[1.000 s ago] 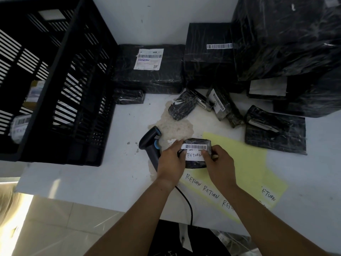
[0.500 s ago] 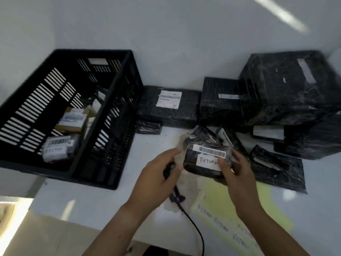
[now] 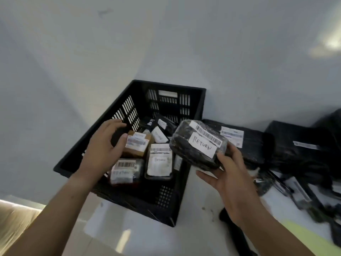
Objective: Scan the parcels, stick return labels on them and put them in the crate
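Note:
My right hand (image 3: 228, 174) holds a small black wrapped parcel (image 3: 186, 146) from below, tilted, just above the right rim of the black slatted crate (image 3: 162, 198). The parcel carries a barcode strip and a white label that reads RETURN (image 3: 203, 146). Over the crate's left half hovers my left hand (image 3: 103, 150), its fingers spread and curled, nothing in them. Inside the crate lie several labelled parcels, among them a brown box (image 3: 136, 145) and a flat one with a white label (image 3: 159, 163).
More black wrapped parcels (image 3: 249, 143) are stacked against the wall to the right of the crate. Smaller loose parcels (image 3: 295, 189) lie blurred at the right edge. A yellow sheet (image 3: 302, 237) and the dark scanner (image 3: 230, 220) lie on the white table near my right forearm.
The view swung left toward the crate. My right hand carried the labelled parcel from the table up to the crate's rim. My left hand let go of it and moved over the crate.

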